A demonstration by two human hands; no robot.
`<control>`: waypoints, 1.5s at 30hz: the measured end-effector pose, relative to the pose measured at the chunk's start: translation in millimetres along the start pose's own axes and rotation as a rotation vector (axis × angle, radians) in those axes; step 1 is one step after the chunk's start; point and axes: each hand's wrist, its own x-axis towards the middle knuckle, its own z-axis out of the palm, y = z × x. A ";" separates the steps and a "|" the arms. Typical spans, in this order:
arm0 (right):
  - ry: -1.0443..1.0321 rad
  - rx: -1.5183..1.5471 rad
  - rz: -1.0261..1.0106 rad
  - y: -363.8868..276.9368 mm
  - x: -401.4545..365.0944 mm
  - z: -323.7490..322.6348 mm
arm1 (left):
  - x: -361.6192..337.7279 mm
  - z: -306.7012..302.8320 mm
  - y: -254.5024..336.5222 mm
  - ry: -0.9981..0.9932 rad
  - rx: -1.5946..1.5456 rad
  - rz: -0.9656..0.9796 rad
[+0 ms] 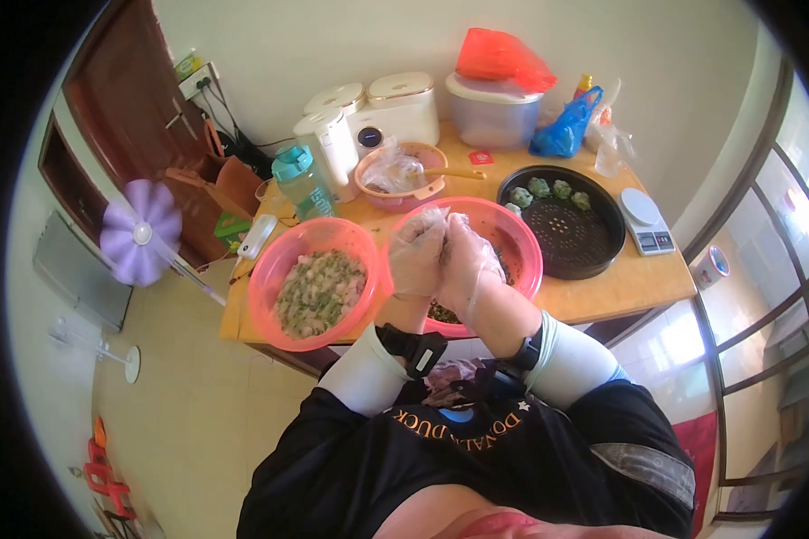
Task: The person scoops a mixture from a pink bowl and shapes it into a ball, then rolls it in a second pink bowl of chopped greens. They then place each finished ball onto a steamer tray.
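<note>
Both my hands wear clear plastic gloves and meet above a pink bowl (532, 256) that holds a dark green mixture. My left hand (418, 254) has its fingers curled against my right hand (468, 260), whose fingers are also closed. Whatever lies between the palms is hidden. Left of them a second pink bowl (259, 292) holds pale chunks mixed with green bits. To the right, a round black perforated tray (571, 235) carries several green lumps (561, 189) along its back edge.
Behind stand a teal-lidded bottle (307, 187), a smaller bowl (395, 198) with a plastic bag and wooden handle, white appliances (403, 101), and a lidded tub (494, 117). A blue bag (566, 124) and a kitchen scale (645, 225) are at the right; a purple fan (141, 234) stands left.
</note>
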 end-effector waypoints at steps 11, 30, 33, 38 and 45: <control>-0.067 0.266 0.157 -30.6 -41.4 4.5 | -9.6 23.5 27.2 -0.188 0.884 0.336; -0.164 0.447 0.100 -17.9 -24.3 -14.8 | -4.3 10.9 23.4 -0.444 1.084 0.955; -0.009 0.394 0.196 -31.1 -45.1 -2.8 | -7.0 16.8 25.0 -0.471 1.059 0.923; -0.122 0.313 0.100 -28.7 -48.7 -2.8 | -9.2 8.4 12.1 -0.437 0.769 0.488; -0.369 -0.120 -0.002 -41.8 -12.5 -2.9 | 10.5 9.7 27.5 0.065 0.379 0.371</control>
